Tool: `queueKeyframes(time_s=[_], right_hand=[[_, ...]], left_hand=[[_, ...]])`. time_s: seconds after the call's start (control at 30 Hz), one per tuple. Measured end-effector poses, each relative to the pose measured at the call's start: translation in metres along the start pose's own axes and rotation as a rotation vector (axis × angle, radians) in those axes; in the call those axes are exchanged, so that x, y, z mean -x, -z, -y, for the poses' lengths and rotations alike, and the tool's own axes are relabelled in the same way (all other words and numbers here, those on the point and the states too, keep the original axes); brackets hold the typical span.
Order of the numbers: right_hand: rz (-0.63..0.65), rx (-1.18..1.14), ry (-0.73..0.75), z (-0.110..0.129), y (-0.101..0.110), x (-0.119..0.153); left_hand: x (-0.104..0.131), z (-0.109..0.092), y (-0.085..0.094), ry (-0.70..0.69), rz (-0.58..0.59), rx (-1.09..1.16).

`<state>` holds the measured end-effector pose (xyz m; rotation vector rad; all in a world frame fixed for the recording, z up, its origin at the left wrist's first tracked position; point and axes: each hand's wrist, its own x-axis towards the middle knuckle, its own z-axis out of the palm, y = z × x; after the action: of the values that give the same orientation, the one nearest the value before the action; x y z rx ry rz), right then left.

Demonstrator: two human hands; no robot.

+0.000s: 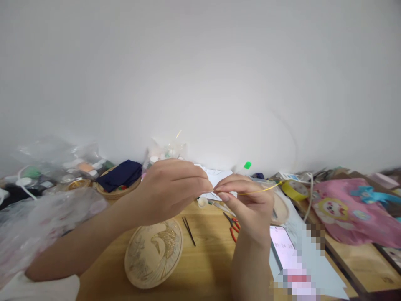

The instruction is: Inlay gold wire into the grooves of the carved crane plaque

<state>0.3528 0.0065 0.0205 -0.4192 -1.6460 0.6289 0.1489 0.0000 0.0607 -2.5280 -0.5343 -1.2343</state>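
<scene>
One fine, curved yellow strand (262, 191) in the pinched right hand (249, 198), the left hand (173, 190) closed, contents unclear

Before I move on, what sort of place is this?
Probably a craft table by a plain wall: the right hand holds a yellow strand, and tweezers and orange-handled pliers lie on the wood.

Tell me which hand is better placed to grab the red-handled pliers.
Probably the right hand, though pinching a thin yellow strand: the red-handled metal pliers appear beside its wrist, farther from the left hand.
</scene>
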Motion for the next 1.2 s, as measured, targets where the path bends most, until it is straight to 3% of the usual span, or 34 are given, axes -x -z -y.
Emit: queueKeyframes(time_s=[0.23,0.4,0.53,0.7,0.97,1.2], right_hand=[[0.027,0.015,0.043,-0.001,0.003,0.002],[-0.036,0.054,0.097,-0.001,0.004,0.001],[-0.116,0.107,0.171,-0.001,0.010,0.000],[-0.209,0.117,0.156,-0.001,0.018,0.002],[-0.230,0.176,0.133,0.002,0.020,0.005],[-0.157,0.186,0.125,0.003,0.017,0.004]], left_hand=[[-0.001,-0.001,-0.003,0.016,0.014,-0.014],[0.001,0.002,0.000,0.030,0.000,-0.011],[0.002,0.009,0.007,0.033,-0.024,-0.028],[0.008,0.020,0.018,0.070,-0.042,-0.110],[0.030,0.028,0.042,0.154,-0.025,-0.150],[0.046,0.027,0.053,0.236,-0.082,-0.210]])
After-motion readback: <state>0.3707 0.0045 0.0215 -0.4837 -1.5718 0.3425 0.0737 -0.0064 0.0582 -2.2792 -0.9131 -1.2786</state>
